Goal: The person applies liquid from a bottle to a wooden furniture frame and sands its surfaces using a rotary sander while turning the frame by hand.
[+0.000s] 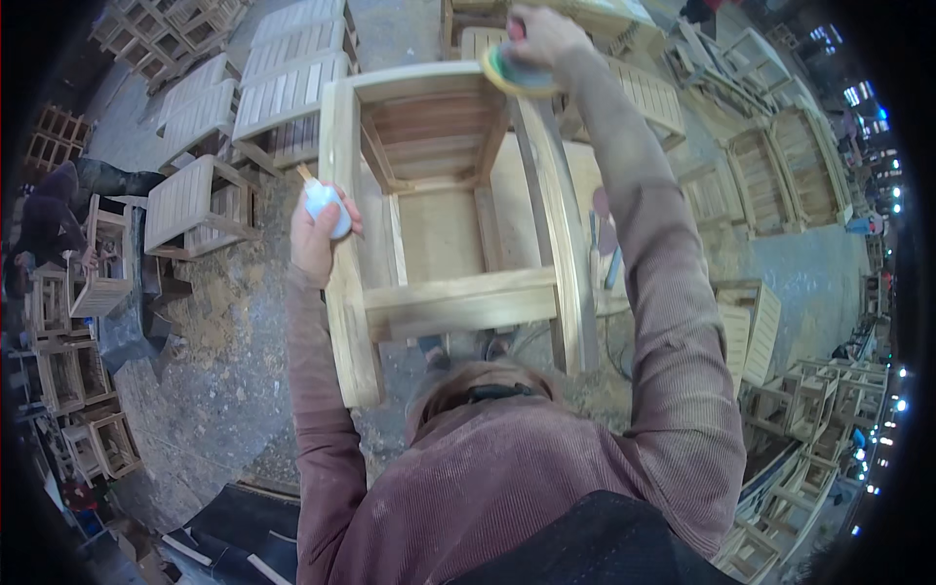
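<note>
A pale wooden furniture frame (458, 304) stands in front of me, with slats visible inside its far end. My left hand (314, 239) is wrapped round a small white squeeze bottle (328, 208) with a tan nozzle pointing up and away, close against the frame's left upright. My right hand (554, 39) reaches to the far right corner of the frame. It grips a round disc-shaped thing (517, 74) with a yellow rim and green face; motion blur hides its exact kind. The disc appears to be at or just above the wood there.
Slatted wooden stools (200, 205) stand at the left and far left. A bluish tool (613, 268) and a pinkish round piece (606, 234) lie right of the frame. Wooden panels (785, 175) and stacked frames (809, 409) are at the right. Another person (58, 219) works at far left.
</note>
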